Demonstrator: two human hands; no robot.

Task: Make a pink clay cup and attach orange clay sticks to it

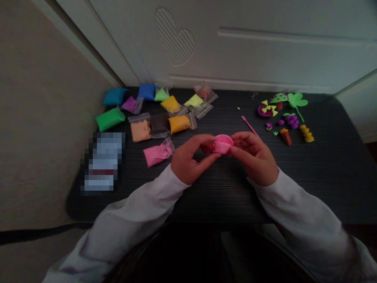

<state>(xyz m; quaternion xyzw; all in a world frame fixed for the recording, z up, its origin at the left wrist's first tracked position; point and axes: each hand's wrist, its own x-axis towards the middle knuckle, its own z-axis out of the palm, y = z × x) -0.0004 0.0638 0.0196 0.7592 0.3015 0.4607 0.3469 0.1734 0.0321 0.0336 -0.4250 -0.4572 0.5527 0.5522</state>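
Observation:
Between my two hands, above the dark table, is a small pink clay cup (223, 145) with a raised rim and a hollow top. My left hand (193, 157) pinches its left side with thumb and fingers. On the other side, my right hand (255, 156) grips the cup's right edge, fingertips and thumb against the wall. A bit of red and yellow shows by the left fingertips; what it is I cannot make out. Just beyond my right hand lies a pink modelling tool (249, 125), its lower end hidden by the fingers.
Several bags of coloured clay lie at the left, among them a pink bag (158, 153) and a green one (110, 118). A pixelated flat object (103, 161) rests at the left edge. Finished clay pieces, including a purple bowl (265, 111) and green leaf shape (297, 101), are at the right.

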